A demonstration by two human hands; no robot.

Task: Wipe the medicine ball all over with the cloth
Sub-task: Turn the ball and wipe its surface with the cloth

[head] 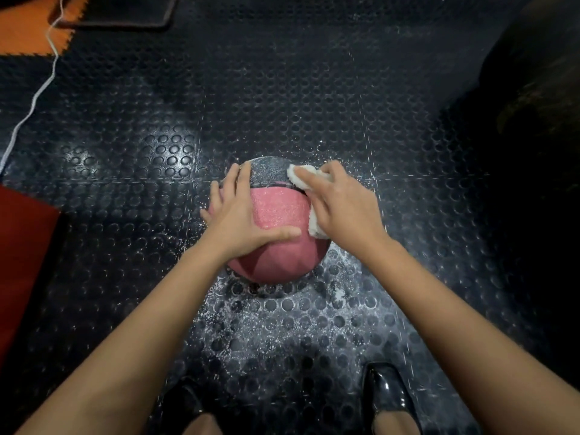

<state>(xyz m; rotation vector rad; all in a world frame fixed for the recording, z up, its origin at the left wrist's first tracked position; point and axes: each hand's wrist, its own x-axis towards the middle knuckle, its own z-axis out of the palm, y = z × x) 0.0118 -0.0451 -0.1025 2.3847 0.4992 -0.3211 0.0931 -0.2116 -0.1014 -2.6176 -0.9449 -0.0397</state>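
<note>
A pink and grey medicine ball (277, 215) sits on the black studded rubber floor in the middle of the view. My left hand (240, 211) lies flat on the ball's left side, fingers spread and thumb stretched across the pink part. My right hand (340, 204) presses a white fluffy cloth (315, 226) against the ball's right side with straight fingers. The cloth shows above the fingertips and below the palm; its middle is hidden under the hand.
White dust speckles the floor (282, 324) around and in front of the ball. My two black shoes (387, 394) stand at the bottom edge. A white cord (34, 98) runs along the left, beside orange and red mats (22, 246). A large dark object (539, 98) fills the upper right.
</note>
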